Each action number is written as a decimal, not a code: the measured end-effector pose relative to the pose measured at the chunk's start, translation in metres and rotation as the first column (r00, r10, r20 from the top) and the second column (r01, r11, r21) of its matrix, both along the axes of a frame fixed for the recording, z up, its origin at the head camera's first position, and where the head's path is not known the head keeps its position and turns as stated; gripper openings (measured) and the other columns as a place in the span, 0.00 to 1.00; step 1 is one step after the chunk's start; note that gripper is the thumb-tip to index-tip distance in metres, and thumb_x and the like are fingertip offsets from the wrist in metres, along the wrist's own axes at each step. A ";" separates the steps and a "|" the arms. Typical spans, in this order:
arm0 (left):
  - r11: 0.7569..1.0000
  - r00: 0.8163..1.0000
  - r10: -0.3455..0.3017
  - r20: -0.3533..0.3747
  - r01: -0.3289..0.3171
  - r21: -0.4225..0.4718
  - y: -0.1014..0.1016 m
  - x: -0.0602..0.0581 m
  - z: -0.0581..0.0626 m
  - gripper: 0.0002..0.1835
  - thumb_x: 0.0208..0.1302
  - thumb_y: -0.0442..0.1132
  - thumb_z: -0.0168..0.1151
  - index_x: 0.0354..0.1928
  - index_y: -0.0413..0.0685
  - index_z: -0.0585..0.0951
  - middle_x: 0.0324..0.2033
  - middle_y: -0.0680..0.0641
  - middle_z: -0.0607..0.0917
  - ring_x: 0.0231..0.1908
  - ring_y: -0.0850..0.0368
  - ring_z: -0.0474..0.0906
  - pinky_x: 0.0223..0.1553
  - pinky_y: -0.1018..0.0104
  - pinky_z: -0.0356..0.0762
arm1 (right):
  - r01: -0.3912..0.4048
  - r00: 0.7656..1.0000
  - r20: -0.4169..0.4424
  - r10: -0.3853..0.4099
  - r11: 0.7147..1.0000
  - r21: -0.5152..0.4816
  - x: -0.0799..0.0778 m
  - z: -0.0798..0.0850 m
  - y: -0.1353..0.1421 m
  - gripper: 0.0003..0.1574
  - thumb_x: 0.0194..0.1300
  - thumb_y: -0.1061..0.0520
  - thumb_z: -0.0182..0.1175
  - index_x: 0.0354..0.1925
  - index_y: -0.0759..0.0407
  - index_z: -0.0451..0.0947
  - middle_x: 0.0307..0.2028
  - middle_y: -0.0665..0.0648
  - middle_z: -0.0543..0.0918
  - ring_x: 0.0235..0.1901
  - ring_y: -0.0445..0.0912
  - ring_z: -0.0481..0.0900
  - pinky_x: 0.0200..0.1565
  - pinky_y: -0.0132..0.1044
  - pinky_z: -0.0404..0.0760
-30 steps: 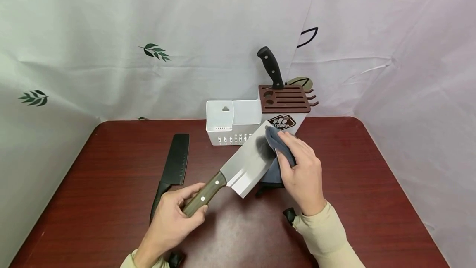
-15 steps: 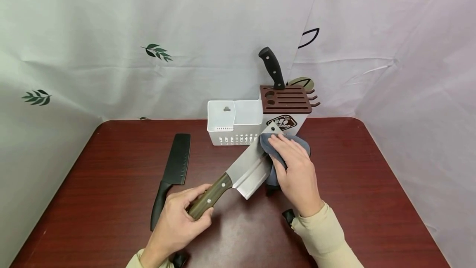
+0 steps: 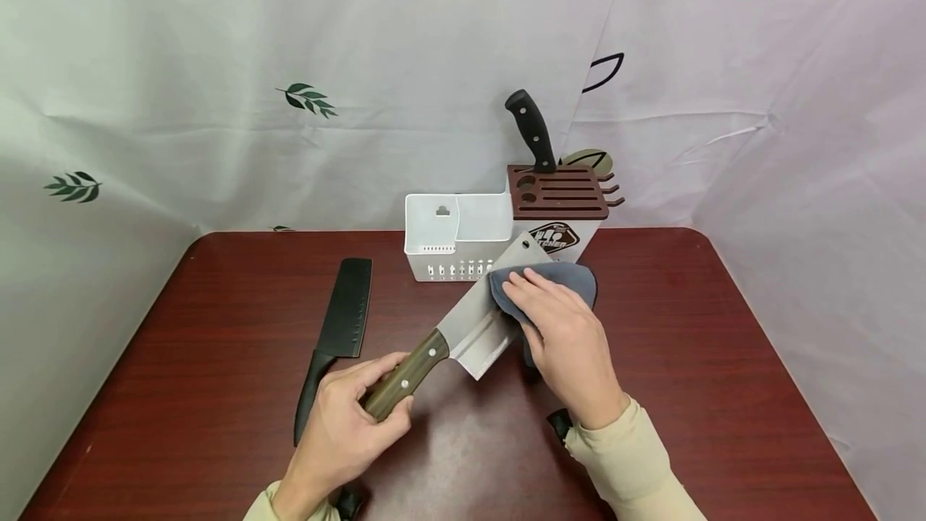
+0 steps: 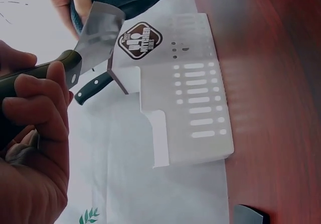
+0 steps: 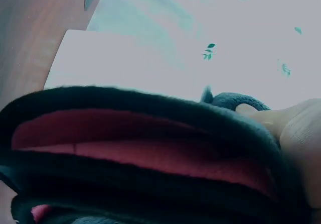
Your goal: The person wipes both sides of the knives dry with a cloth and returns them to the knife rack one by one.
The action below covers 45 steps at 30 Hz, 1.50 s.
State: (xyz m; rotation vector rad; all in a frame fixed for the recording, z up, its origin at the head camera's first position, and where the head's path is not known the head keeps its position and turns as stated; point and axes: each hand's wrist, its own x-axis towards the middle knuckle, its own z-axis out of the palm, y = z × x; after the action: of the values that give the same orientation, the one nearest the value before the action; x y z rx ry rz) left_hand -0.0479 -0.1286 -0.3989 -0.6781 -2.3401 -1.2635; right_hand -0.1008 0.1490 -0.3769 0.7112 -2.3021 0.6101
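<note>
My left hand [image 3: 343, 424] grips the wooden handle of a cleaver [image 3: 463, 332], its broad steel blade tilted up to the right above the table. Over the blade's outer half my right hand [image 3: 567, 344] holds a blue-grey cloth [image 3: 579, 278], which covers part of the steel. The blade's holed far corner shows beyond the cloth. Curled fingers [image 4: 42, 101] show round the handle in the left wrist view. Seen from the right wrist, folds of the cloth [image 5: 150, 158] with a reddish inner side fill the foreground and hide the blade.
Behind the blade stands a white knife holder [image 3: 456, 256] with a brown slotted top [image 3: 560, 193] and side hooks. One black-handled knife [image 3: 534, 135] is upright in it. A black knife [image 3: 343, 316] lies on the reddish-brown table [image 3: 195, 360] at the left. White fabric [image 3: 434, 63] hangs behind.
My right hand has slid the cloth left along the blade, away from the far tip, and more of the cloth now lies over it. The cleaver has shifted slightly right.
</note>
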 end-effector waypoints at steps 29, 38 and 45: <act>0.992 0.991 0.120 -0.052 -0.122 -0.019 0.001 -0.003 -0.001 0.24 0.43 0.30 0.70 0.49 0.44 0.86 0.36 0.52 0.88 0.27 0.64 0.78 0.28 0.74 0.73 | -0.211 0.976 -0.031 0.216 0.969 0.132 0.018 0.002 -0.024 0.23 0.60 0.67 0.65 0.54 0.58 0.84 0.53 0.54 0.85 0.56 0.49 0.81 0.63 0.37 0.72; 0.993 0.991 0.116 -0.060 -0.118 -0.027 0.003 -0.003 -0.002 0.24 0.44 0.31 0.69 0.49 0.42 0.86 0.36 0.51 0.88 0.26 0.64 0.77 0.26 0.75 0.73 | -0.285 0.958 -0.013 0.288 0.952 0.113 0.022 0.003 -0.028 0.21 0.65 0.67 0.60 0.56 0.59 0.83 0.53 0.54 0.85 0.55 0.49 0.80 0.63 0.37 0.72; 0.996 0.994 0.075 -0.083 -0.079 -0.046 0.002 -0.003 -0.001 0.24 0.45 0.31 0.68 0.50 0.42 0.85 0.35 0.52 0.88 0.25 0.66 0.75 0.25 0.76 0.72 | -0.300 0.954 0.013 0.300 0.950 0.084 0.024 0.005 -0.029 0.20 0.67 0.64 0.61 0.57 0.61 0.82 0.54 0.54 0.85 0.52 0.47 0.81 0.59 0.37 0.75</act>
State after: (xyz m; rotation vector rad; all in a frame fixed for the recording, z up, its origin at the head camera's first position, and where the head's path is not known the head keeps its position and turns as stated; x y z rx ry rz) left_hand -0.0506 -0.1270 -0.4002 -0.6358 -2.3147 -1.1279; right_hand -0.0770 0.1204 -0.3716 1.1156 -2.2473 0.6495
